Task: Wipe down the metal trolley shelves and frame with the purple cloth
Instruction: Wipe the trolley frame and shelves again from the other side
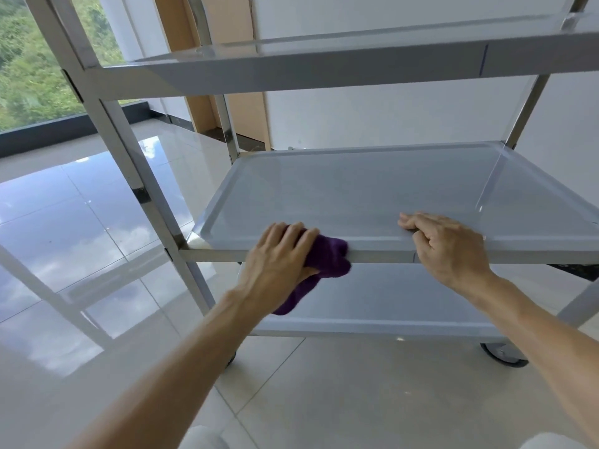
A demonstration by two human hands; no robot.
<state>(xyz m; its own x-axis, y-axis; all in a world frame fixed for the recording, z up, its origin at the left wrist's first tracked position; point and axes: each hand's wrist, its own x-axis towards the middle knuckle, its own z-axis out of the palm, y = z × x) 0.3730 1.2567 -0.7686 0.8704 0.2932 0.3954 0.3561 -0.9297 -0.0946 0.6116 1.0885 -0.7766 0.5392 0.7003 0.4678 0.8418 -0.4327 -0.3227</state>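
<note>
Left hand: the left hand (279, 257) presses the purple cloth (327, 259) on the front edge of the middle shelf (372, 192). The fingers lie close together over the cloth and the thumb tucks under it.
Purple cloth: it is bunched up on the shelf's front rim, near the left corner. One end hangs down below the rim, in front of the bottom shelf (389, 299).
Right hand: the right hand (447, 244) holds the same front edge, further to the right. The fingers bend over the rim onto the shelf top. It holds no cloth.
The two hands: they are near each other but do not touch.
Trolley: the metal trolley has three flat shelves. The top shelf (324, 69) is high up. A grey post (107, 124) stands at the left front corner.
Wheel: one wheel (504, 353) shows under the bottom shelf, on the right.
Floor: shiny pale tiles (81, 238).
Window: green trees show through the window (29, 69) at the far left.
</note>
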